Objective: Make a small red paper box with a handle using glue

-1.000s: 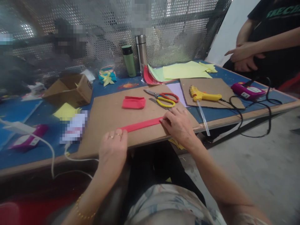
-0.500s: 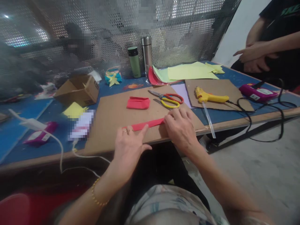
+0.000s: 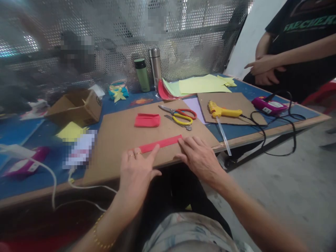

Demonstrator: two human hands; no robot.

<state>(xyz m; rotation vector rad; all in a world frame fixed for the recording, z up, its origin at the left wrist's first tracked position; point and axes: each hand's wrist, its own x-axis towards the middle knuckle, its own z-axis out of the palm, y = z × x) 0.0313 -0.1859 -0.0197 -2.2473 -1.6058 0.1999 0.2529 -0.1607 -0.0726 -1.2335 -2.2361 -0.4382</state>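
Observation:
A narrow red folded paper strip [image 3: 170, 141] lies flat on a cardboard sheet [image 3: 110, 143] near the table's front edge. My left hand [image 3: 136, 169] presses on its left part with the fingers stretched out and the thumb apart; that end of the strip is hidden under the fingers. At the strip's other end, the fingertips of my right hand [image 3: 201, 157] rest beside and partly on it, thumb spread away. Beyond the strip is a folded red paper piece [image 3: 147, 120]. To its right lie scissors [image 3: 181, 117] with red and yellow handles, over a dark metal tool [image 3: 188, 128].
A yellow glue gun [image 3: 227, 112] rests on a smaller cardboard piece [image 3: 236, 99], its glue stick overhanging the front edge. Its black cord trails right. At the back stand a green bottle [image 3: 143, 77] and a steel flask [image 3: 155, 64]. A cardboard box [image 3: 76, 110] sits left. A person's hands [image 3: 265, 70] are far right.
My right hand has slid back slightly, uncovering the right end of the red strip, and its thumb now shows apart. My left hand stays on the strip. The camera view has shifted.

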